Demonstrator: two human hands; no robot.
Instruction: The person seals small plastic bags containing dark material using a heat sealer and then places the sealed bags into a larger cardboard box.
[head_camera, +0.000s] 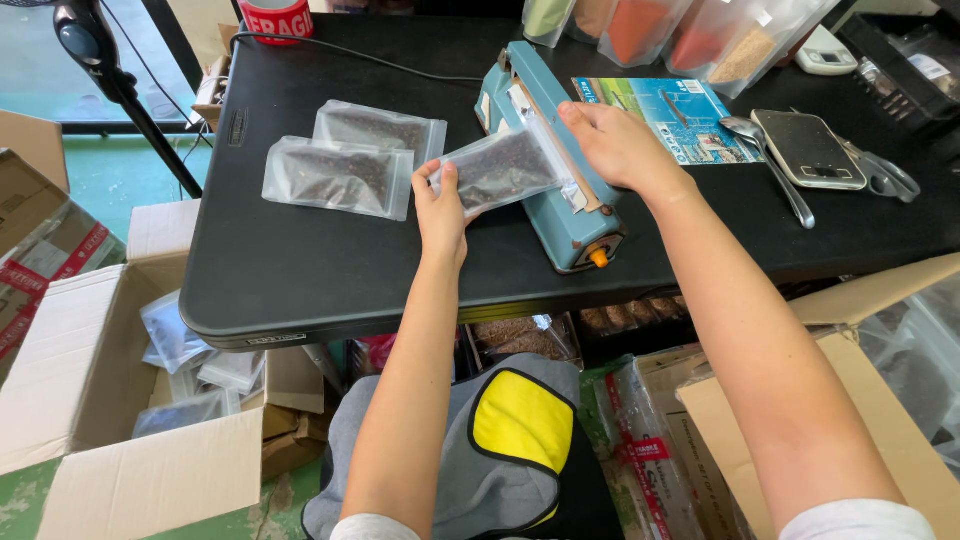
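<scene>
Now left hand (441, 205) gripping pouch (497, 170), right hand (618, 148) flat on sealer (560, 205)

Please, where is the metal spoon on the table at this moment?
In the head view, the metal spoon lies on the right side of the black table, between the blue printed sheet and the small digital scale.

Three clear plastic pouches of dark granules: one held (497, 170), two lying left (338, 177) (380, 130). One blue metal heat sealer (560, 215). One flat digital scale (808, 150), one steel spoon (770, 160), two hands (440, 205) (620, 145).
</scene>
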